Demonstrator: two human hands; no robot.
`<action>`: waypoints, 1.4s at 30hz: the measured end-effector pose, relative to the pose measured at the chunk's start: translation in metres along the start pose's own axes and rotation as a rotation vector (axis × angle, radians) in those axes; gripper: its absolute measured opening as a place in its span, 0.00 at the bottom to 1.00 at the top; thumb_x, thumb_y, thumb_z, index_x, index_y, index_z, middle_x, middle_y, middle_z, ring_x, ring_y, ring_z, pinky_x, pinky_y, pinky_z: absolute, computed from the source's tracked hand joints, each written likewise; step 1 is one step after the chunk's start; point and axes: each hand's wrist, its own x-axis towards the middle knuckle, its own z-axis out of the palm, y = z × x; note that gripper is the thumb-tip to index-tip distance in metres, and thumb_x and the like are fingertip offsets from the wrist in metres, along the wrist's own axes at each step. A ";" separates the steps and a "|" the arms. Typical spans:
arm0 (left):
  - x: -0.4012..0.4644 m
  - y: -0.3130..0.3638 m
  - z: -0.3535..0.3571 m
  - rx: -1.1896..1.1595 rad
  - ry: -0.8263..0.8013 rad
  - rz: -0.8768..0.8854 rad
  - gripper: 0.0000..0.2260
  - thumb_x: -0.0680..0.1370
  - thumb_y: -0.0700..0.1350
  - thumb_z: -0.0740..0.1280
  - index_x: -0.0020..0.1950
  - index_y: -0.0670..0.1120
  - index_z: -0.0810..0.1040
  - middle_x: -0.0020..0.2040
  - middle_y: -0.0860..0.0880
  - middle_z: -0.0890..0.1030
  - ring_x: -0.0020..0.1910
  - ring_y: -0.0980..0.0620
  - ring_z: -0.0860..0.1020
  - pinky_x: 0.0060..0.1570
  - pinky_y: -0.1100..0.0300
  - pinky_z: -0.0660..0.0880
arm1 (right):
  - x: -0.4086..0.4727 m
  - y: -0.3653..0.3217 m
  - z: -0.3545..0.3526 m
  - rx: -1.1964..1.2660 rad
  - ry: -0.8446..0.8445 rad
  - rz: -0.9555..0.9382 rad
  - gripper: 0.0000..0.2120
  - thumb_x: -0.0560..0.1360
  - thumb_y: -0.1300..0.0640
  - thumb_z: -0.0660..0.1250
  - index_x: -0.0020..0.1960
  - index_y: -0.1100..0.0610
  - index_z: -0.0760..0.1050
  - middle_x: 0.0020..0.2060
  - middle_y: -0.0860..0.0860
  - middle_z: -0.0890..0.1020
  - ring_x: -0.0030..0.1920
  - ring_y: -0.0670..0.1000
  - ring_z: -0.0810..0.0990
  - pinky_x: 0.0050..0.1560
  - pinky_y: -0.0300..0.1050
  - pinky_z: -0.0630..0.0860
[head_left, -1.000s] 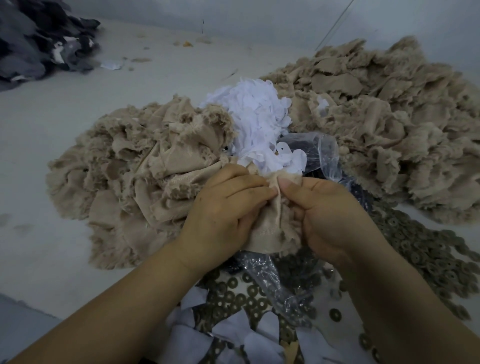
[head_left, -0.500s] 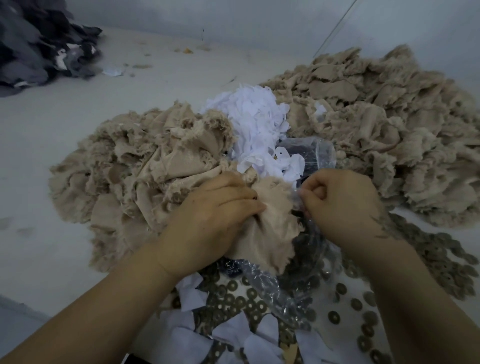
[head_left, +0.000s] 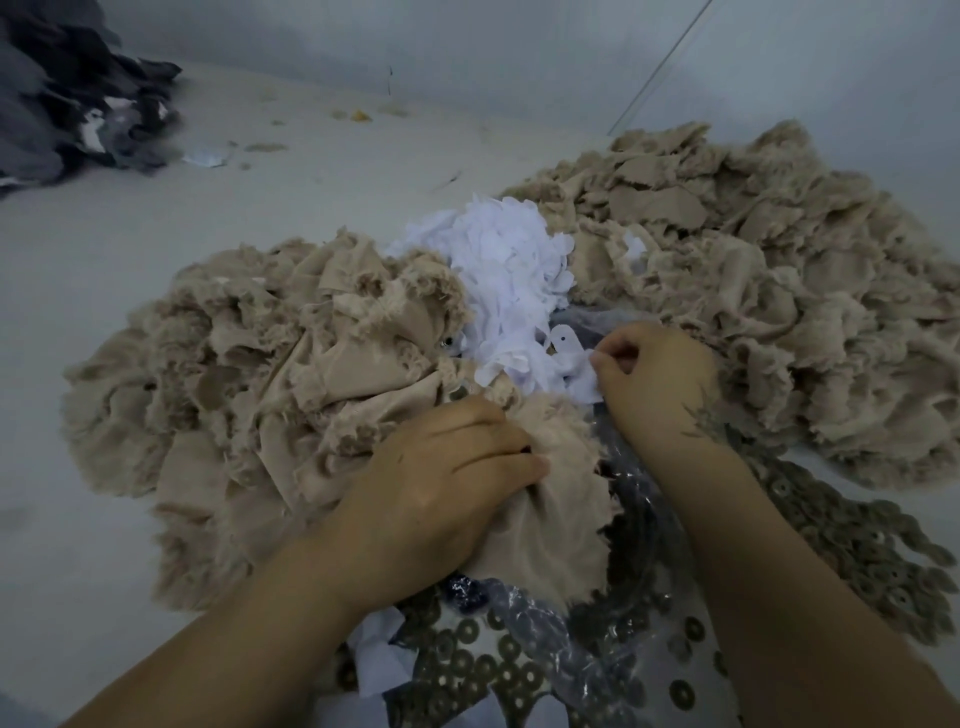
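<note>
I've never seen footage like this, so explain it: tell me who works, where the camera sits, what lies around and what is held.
No machine here: a person works with two bare hands. The one picture comes from a camera worn on the head, looking forward and down. The left hand grips a frayed beige cloth piece. The right hand, fingers curled, pinches a small white cut piece beside a heap of white cut pieces. On the pale surface lie two heaps of beige cloth scraps, left and right, a crumpled clear plastic bag, brown ring-shaped discs and, far left, a dark grey cloth heap.
</note>
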 end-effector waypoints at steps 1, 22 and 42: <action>-0.001 0.000 0.000 0.000 -0.011 -0.001 0.12 0.82 0.38 0.61 0.51 0.38 0.85 0.50 0.43 0.84 0.50 0.44 0.80 0.55 0.53 0.75 | -0.002 0.000 -0.001 0.036 0.066 -0.012 0.08 0.76 0.53 0.71 0.39 0.46 0.76 0.32 0.44 0.80 0.34 0.42 0.79 0.32 0.32 0.71; 0.004 -0.003 -0.002 0.016 -0.105 0.000 0.08 0.78 0.35 0.66 0.52 0.39 0.85 0.50 0.44 0.85 0.50 0.44 0.81 0.51 0.50 0.77 | -0.015 0.003 -0.026 0.090 -0.294 0.045 0.11 0.69 0.57 0.72 0.30 0.45 0.79 0.26 0.44 0.81 0.28 0.46 0.79 0.27 0.35 0.73; 0.007 0.000 0.010 0.007 -0.156 0.050 0.08 0.76 0.33 0.69 0.53 0.40 0.85 0.52 0.44 0.84 0.54 0.44 0.81 0.54 0.49 0.77 | -0.025 -0.010 -0.045 0.475 0.223 -0.006 0.06 0.74 0.58 0.67 0.39 0.50 0.76 0.38 0.45 0.82 0.38 0.46 0.80 0.38 0.39 0.76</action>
